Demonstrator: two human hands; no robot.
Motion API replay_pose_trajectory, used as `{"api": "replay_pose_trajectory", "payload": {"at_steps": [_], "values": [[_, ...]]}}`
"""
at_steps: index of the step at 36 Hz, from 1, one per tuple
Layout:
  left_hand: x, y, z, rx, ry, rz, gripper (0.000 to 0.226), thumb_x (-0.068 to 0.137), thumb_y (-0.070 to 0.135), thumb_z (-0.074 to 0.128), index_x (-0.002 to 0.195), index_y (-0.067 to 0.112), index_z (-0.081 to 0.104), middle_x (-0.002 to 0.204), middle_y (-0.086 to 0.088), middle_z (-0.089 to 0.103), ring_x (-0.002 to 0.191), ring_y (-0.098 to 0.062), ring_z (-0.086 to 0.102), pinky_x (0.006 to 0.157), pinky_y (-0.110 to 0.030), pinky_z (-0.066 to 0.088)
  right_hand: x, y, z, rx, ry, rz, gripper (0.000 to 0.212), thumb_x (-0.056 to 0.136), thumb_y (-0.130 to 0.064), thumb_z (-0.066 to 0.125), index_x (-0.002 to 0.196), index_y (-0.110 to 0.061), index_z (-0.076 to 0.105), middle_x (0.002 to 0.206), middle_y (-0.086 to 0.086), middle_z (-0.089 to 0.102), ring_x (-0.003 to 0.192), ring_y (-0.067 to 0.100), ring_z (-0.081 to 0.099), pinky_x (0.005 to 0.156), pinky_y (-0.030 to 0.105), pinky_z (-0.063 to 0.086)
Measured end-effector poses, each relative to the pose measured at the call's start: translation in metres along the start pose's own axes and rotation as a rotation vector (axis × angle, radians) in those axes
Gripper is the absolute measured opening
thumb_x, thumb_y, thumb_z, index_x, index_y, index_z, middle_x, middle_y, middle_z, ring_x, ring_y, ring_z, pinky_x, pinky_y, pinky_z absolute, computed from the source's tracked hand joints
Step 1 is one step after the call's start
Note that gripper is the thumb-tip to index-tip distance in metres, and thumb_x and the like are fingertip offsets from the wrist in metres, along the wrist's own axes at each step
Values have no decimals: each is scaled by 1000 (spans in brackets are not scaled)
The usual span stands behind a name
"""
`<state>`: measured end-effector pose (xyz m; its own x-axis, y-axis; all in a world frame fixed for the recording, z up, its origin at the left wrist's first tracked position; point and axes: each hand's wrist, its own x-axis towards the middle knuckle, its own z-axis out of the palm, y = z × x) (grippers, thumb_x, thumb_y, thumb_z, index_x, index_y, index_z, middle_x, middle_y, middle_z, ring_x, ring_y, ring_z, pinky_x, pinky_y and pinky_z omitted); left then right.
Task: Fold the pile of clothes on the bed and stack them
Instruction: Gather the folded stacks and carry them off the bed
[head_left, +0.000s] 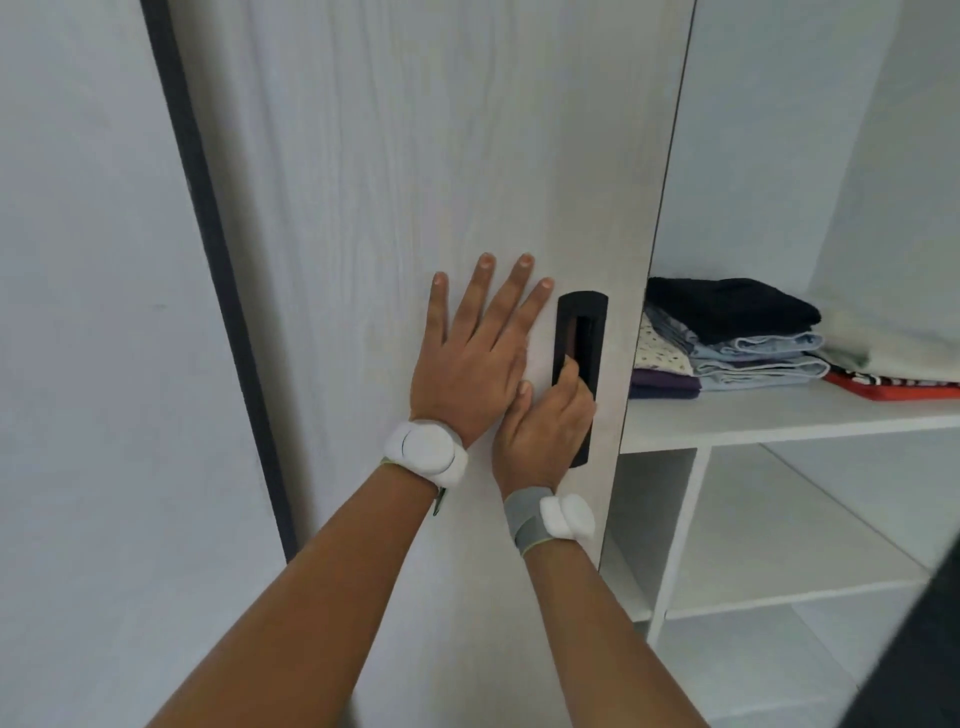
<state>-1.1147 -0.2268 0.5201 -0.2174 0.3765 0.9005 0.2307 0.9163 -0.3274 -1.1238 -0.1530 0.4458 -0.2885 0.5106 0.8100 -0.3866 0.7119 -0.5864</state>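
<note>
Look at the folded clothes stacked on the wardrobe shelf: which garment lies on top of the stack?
The black garment lies on top of the stack. Below it come pale blue folded pieces and, at the left, a purple one at the bottom.

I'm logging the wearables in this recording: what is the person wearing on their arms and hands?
Both forearms are bare, with no sleeves or gloves. The left wrist carries a round white puck-like device on a band with a greenish edge. The right wrist has a grey fabric band holding a smaller white rounded device. No rings are visible.

Pale woodgrain door (415, 156), black handle (582, 332), black top garment (727, 306), white shelves (779, 421).
</note>
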Motion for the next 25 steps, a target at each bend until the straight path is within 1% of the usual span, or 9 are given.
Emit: {"api": "replay_pose_trajectory", "payload": {"at_steps": [4, 6, 9, 13, 15, 17, 19, 23, 25], "values": [[7, 15, 4, -26, -9, 17, 53, 100, 26, 36, 153, 20, 28, 160, -4, 24, 147, -32, 19, 116, -61, 16, 10, 13, -8, -4, -13, 3, 46, 97, -26, 37, 132, 4, 42, 113, 24, 55, 100, 26, 42, 88, 31, 33], [10, 22, 6, -31, -12, 23, 55, 100, 26, 37, 153, 20, 27, 160, -4, 23, 148, -32, 18, 116, -61, 16, 16, 21, -12, -2, -14, -8, 48, 99, -29, 34, 133, 4, 41, 113, 24, 54, 102, 26, 42, 90, 32, 34], [16, 37, 10, -50, -1, 21, 57, 98, 26, 41, 153, 20, 26, 160, -4, 23, 148, -32, 18, 117, -60, 15, 25, 33, -19, -6, -20, -7, 55, 102, -38, 25, 136, 3, 39, 114, 24, 54, 103, 27, 43, 91, 33, 35], [23, 52, 16, -56, -14, 30, 64, 95, 29, 45, 154, 19, 24, 161, -5, 19, 148, -33, 15, 117, -61, 13, 35, 47, -28, -9, -24, -3, 59, 102, -43, 22, 137, 3, 38, 114, 24, 53, 105, 28, 44, 93, 34, 36], [28, 61, 19, -55, -19, 34, 68, 92, 30, 47, 154, 19, 22, 161, -5, 18, 148, -33, 15, 116, -61, 14, 42, 54, -33, -19, -28, 3, 59, 102, -40, 26, 136, 6, 39, 111, 24, 53, 103, 27, 43, 91, 32, 35], [32, 69, 20, -61, -21, 39, 70, 91, 31, 49, 154, 19, 22, 161, -5, 18, 148, -33, 15, 116, -61, 14, 47, 59, -37, -28, -31, 7, 54, 100, -33, 34, 134, 8, 41, 108, 24, 54, 100, 26, 43, 89, 31, 34], [37, 78, 23, -83, -15, 40, 70, 90, 29, 49, 154, 18, 23, 161, -5, 19, 148, -33, 16, 116, -61, 13, 52, 66, -41, -32, -37, 33, 51, 98, -28, 38, 133, 8, 41, 110, 25, 54, 101, 29, 44, 90, 31, 34], [46, 98, 26, -106, -25, 55, 73, 87, 25, 50, 154, 18, 23, 161, -5, 19, 148, -34, 15, 117, -61, 9, 63, 79, -52, -19, -26, 78, 52, 97, -29, 41, 130, 10, 44, 111, 26, 56, 103, 34, 48, 91, 32, 35], [49, 107, 29, -129, -27, 57, 73, 86, 22, 50, 154, 18, 24, 161, -5, 19, 148, -34, 15, 118, -60, 7, 69, 85, -59, -15, -41, 88, 54, 96, -30, 40, 129, 11, 45, 114, 27, 56, 106, 38, 51, 94, 35, 36]]}}
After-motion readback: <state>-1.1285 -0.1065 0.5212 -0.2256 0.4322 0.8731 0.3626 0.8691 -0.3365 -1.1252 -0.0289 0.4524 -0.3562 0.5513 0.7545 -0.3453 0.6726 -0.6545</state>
